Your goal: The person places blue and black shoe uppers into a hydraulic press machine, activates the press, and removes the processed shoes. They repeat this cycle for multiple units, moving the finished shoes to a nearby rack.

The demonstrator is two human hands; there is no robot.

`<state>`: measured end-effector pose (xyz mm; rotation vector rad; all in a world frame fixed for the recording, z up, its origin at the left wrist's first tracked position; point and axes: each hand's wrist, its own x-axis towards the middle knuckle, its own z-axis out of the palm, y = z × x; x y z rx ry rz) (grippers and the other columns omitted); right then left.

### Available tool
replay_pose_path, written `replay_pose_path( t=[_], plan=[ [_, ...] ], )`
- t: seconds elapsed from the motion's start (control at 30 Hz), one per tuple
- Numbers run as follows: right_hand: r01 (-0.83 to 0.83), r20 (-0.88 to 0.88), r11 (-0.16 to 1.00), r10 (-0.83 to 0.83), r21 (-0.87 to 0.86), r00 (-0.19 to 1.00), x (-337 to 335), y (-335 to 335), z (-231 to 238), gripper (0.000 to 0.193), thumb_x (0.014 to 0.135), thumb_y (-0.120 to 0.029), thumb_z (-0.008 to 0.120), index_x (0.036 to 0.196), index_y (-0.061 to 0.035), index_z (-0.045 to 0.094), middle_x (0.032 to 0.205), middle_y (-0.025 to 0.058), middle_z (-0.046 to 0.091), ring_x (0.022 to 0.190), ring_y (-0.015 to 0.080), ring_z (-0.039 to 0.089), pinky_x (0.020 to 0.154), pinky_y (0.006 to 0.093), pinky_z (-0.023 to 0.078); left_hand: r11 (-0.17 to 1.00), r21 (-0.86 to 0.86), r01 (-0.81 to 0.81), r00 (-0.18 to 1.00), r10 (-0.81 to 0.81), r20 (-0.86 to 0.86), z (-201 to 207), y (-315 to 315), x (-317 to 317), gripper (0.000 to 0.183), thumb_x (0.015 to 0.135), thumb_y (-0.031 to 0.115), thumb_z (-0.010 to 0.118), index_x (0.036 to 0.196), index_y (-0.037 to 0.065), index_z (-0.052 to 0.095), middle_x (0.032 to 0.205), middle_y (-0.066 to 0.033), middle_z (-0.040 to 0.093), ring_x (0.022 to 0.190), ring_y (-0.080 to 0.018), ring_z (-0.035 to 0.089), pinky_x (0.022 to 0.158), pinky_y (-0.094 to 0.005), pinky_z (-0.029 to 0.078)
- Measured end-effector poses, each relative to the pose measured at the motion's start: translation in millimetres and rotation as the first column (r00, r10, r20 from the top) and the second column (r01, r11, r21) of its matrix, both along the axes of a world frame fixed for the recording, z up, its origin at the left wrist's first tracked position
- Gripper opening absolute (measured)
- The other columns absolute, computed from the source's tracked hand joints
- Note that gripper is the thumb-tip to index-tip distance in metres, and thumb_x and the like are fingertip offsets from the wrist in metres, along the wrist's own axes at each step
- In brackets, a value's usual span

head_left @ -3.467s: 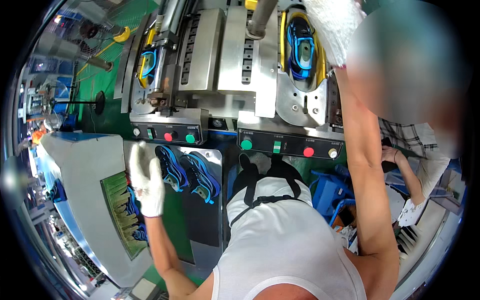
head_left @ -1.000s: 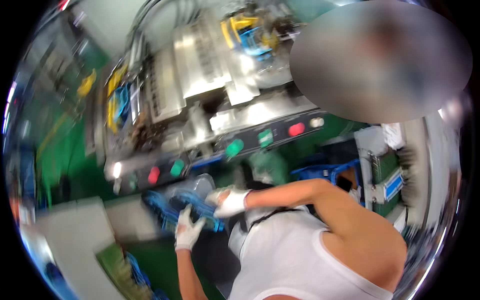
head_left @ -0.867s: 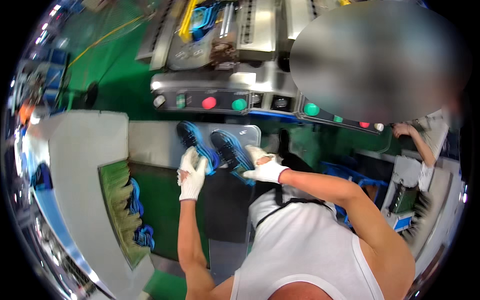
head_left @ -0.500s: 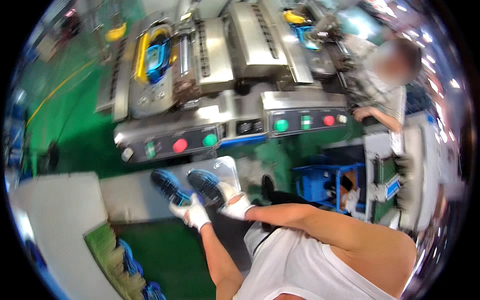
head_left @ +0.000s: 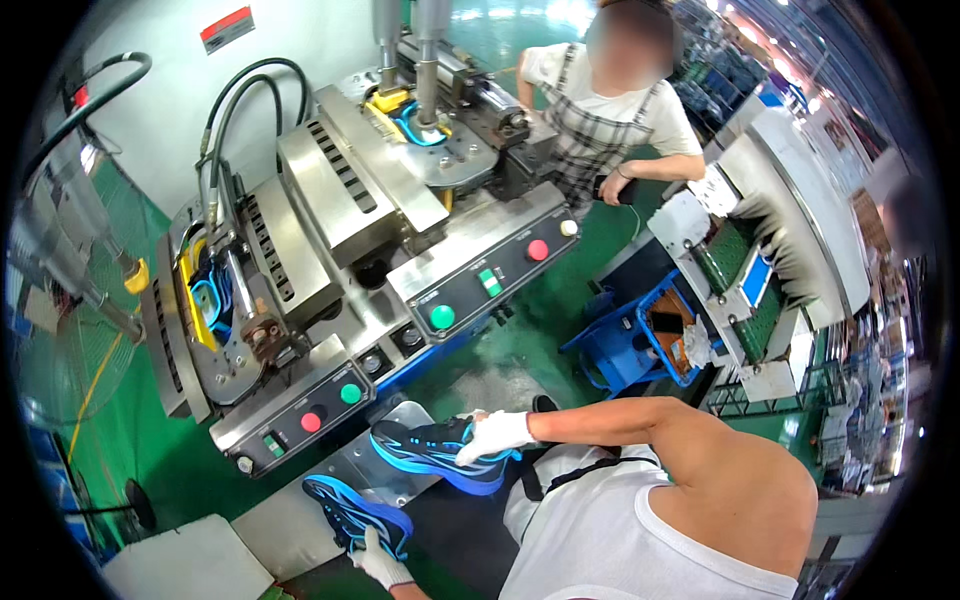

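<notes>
Both my hands wear white gloves, and each grips a running shoe at its heel end. My right hand is closed over the collar of a black shoe with a bright blue sole, tilted so the sole's side shows. Lower left, my left hand holds the heel of a matching shoe, its fingers partly hidden by the shoe. The shoes are apart, toes toward the machine, over a metal plate.
Ahead stands a two-station metal machine with a button panel along its front. A person stands beyond it at the right. A blue cart and a green-belted conveyor lie to my right.
My view has swung, so the machine sits differently in it. The shoes were side by side and blurred; now they are farther apart, the right one turned more sideways with my right hand.
</notes>
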<state>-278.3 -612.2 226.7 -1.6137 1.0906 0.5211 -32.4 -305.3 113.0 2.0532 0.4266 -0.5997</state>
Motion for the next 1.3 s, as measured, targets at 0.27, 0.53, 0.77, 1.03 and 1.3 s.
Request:
replay_pose_path(
  t=[0.27,0.53,0.77,1.03,1.3],
  plan=[
    [0.343,0.335,0.930,-0.284,-0.131,0.898,-204.1,-17.8,51.2,0.098,0.079,-0.069,0.079,0.156,-0.0165,0.050,0.137,0.0153,0.068,0.120,0.0293,0.067,0.102,0.0373,0.052,0.379,0.135,0.916,0.397,-0.903,-0.161,175.8,-71.1,-87.1,0.078,0.080,0.029,0.090,0.141,-0.006,0.056,0.133,-0.0223,0.066,0.118,-0.0321,0.064,0.103,-0.0426,0.052],
    [0.948,0.383,0.229,-0.914,0.220,0.132,-359.2,24.2,81.0,0.066,0.078,-0.042,0.093,0.127,-0.0035,0.070,0.111,0.0022,0.071,0.093,0.0100,0.060,0.081,0.0269,0.053,0.026,-0.162,0.986,0.034,-0.998,0.047,186.1,-264.6,-217.2,0.070,0.072,0.010,0.090,0.136,-0.002,0.064,0.124,-0.0122,0.072,0.109,-0.0213,0.068,0.099,-0.0383,0.054],
    [0.785,0.503,-0.563,-0.616,0.258,-0.607,-496.3,27.0,99.0,0.041,0.084,-0.017,0.086,0.120,-0.0022,0.073,0.109,0.0023,0.073,0.094,0.0148,0.069,0.087,0.0349,0.056,-0.383,-0.194,0.903,-0.377,-0.924,0.072,227.3,-429.3,-440.0,0.080,0.079,0.019,0.088,0.146,-0.002,0.053,0.139,-0.0150,0.065,0.126,-0.0229,0.063,0.111,-0.0375,0.047],
    [0.582,0.708,-0.683,-0.663,-0.440,-0.243,-711.2,3.1,79.4,0.052,0.086,-0.029,0.087,0.124,0.0035,0.073,0.115,0.0104,0.075,0.096,0.0207,0.069,0.090,0.0384,0.055,-0.669,-0.082,0.739,-0.525,-0.648,0.551,243.7,-587.3,-707.2,0.082,0.080,0.026,0.076,0.149,-0.004,0.043,0.140,-0.0297,0.059,0.120,-0.0454,0.064,0.106,-0.0481,0.050],
    [0.328,0.382,-0.348,-0.923,-0.878,0.044,-775.6,-62.3,60.0,0.061,0.089,-0.041,0.080,0.131,0.0018,0.068,0.128,0.0209,0.071,0.114,0.0350,0.068,0.099,0.0452,0.051,-0.670,0.329,0.665,-0.721,-0.463,0.515,182.5,-648.8,-874.1,0.071,0.087,0.019,0.060,0.152,-0.006,0.041,0.142,-0.0259,0.058,0.127,-0.0374,0.062,0.096,-0.0529,0.052]
  ],
)
